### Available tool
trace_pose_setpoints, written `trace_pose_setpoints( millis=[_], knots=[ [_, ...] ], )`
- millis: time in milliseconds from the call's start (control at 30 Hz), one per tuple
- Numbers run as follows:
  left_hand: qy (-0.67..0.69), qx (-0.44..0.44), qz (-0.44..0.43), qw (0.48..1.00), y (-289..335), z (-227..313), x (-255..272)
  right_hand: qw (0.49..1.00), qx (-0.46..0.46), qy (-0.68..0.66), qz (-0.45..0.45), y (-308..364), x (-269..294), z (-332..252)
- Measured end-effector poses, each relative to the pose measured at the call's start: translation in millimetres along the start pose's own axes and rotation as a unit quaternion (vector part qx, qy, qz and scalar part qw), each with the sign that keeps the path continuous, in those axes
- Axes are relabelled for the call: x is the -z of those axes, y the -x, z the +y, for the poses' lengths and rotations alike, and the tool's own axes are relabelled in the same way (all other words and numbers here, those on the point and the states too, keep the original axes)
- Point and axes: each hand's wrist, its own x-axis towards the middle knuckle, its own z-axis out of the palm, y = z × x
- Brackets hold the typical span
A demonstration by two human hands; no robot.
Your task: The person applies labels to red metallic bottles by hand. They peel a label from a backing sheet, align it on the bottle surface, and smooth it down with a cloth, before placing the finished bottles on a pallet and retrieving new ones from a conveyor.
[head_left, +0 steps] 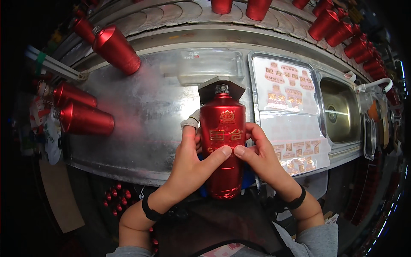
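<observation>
A glossy red bottle [223, 173] with gold lettering and a gold emblem lies before me, its clear glass neck pointing away. My left hand [192, 156] grips its left side, the thumb pressed on the lettering and a white wrap around one finger. From the other side my right hand [259, 152] holds it, that thumb almost meeting the left one. A dark angular plate [236, 88] shows behind the bottle's neck. To the right, sheets of gold and red decals [287, 85] lie on a metal tray [252, 70].
Red bottles stand at the left, one [116, 49] at the back and another [87, 118] nearer. A clear plastic container [209, 64] sits behind my work. Beyond runs a slatted conveyor [171, 18] carrying several red bottles. At right is a metal sink [340, 111] with a white faucet [376, 84].
</observation>
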Motion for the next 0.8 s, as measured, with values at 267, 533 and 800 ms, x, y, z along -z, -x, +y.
trace_pose_setpoints(
  millis=[267,533,800],
  knots=[
    [0.055,0.017,-0.012,0.998,5.7,-1.6,7.5,0.998,-0.031,-0.038,-0.03,3.1,6.0,-10.9],
    [0.075,0.014,-0.055,0.996,6.8,-7.4,17.2,0.991,-0.029,-0.104,-0.08,3.2,23.0,-2.8],
    [0.063,0.003,-0.016,0.998,5.3,-11.8,13.2,0.989,-0.054,-0.123,-0.058,-3.2,21.5,7.9]
  ],
)
